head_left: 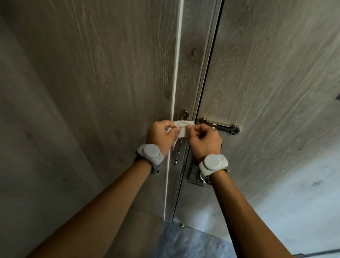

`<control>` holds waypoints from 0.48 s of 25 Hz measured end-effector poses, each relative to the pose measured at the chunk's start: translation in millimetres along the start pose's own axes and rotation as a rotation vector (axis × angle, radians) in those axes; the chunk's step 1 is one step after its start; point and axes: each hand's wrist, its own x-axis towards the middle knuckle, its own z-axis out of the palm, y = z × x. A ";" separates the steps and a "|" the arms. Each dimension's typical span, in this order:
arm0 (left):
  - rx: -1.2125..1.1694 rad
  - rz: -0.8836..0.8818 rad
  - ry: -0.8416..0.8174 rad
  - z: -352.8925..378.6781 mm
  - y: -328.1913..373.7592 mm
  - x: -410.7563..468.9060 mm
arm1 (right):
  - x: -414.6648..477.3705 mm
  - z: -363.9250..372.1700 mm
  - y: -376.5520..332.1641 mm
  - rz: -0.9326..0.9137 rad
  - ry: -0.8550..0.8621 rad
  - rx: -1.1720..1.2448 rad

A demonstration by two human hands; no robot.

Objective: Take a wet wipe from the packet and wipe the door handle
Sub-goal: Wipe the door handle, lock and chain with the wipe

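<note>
A: What fills the view?

B: A grey wood-grain door [279, 76], seen from above and close. Its metal handle [219, 126], a lever, is my landmark. Left of the handle runs the door's edge, then a matching wood panel [88, 72]. Below the handle lies a strip of blue-grey floor [187, 249].

A: Where is the person?

B: Two bare forearms reach up from below the handle, each with a grey band at the wrist. The left hand [160, 135] and right hand [203, 142] meet just left of and slightly below the handle.

A: And the wipe?

B: The wipe [182, 125] is stretched between both hands, just left of the handle, not touching it. The fingers [193, 128] of each hand are pinched closed on one end, seemingly to pull it open and flat before wiping. Part of it hangs below the left hand.

A: Anything smaller?

B: A thin chain [178, 149] hangs between the hands, below the wipe. No packet is in view.
</note>
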 end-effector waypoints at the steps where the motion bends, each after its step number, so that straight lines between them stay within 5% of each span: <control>1: 0.000 0.001 -0.006 -0.4 0.0 -0.5 | -0.3 0.0 -0.7 0.006 0.004 0.002; 6: -0.012 -0.100 0.009 0.6 2.3 3.2 | 4.5 3.0 -4.8 0.063 0.077 0.018; 12: -0.006 0.014 0.027 6.5 -2.3 2.0 | 8.4 7.7 -0.2 0.103 0.060 0.067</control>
